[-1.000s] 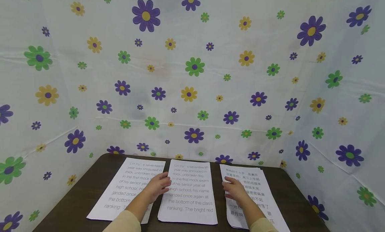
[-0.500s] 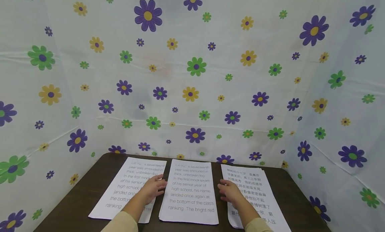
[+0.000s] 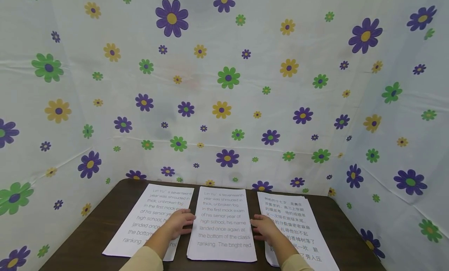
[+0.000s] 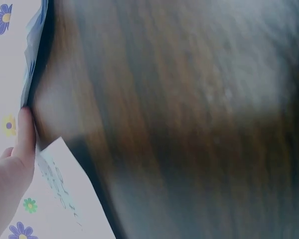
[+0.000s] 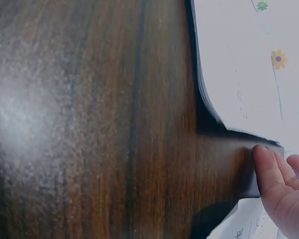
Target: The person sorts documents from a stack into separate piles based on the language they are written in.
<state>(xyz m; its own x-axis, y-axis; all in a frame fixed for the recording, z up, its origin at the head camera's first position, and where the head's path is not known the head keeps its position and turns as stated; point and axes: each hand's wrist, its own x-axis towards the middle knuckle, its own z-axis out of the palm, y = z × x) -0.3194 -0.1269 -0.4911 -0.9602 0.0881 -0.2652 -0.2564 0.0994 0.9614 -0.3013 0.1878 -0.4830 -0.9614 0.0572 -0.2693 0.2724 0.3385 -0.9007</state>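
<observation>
Three stacks of printed white paper lie side by side in the head view. My left hand (image 3: pixel 179 224) is at the left edge of the middle paper stack (image 3: pixel 222 228), over the right part of the left paper stack (image 3: pixel 140 224). At the opposite edge of the middle stack is my right hand (image 3: pixel 264 227), fingers relaxed, partly covering the right paper stack (image 3: pixel 298 220). The left wrist view shows a digit of my left hand (image 4: pixel 12 167) touching a stack's edge. In the right wrist view my right hand (image 5: pixel 284 194) has loosely bent fingers near paper edges.
The dark wooden table (image 3: pixel 87 228) carries the stacks, with narrow strips of wood between them. A white cloth with flower prints (image 3: pixel 224 95) encloses the table at the back and both sides.
Both hands have come inward and lower, from above the gaps to the middle stack's side edges. The middle stack has shifted very slightly to the right. The outer stacks look unmoved.
</observation>
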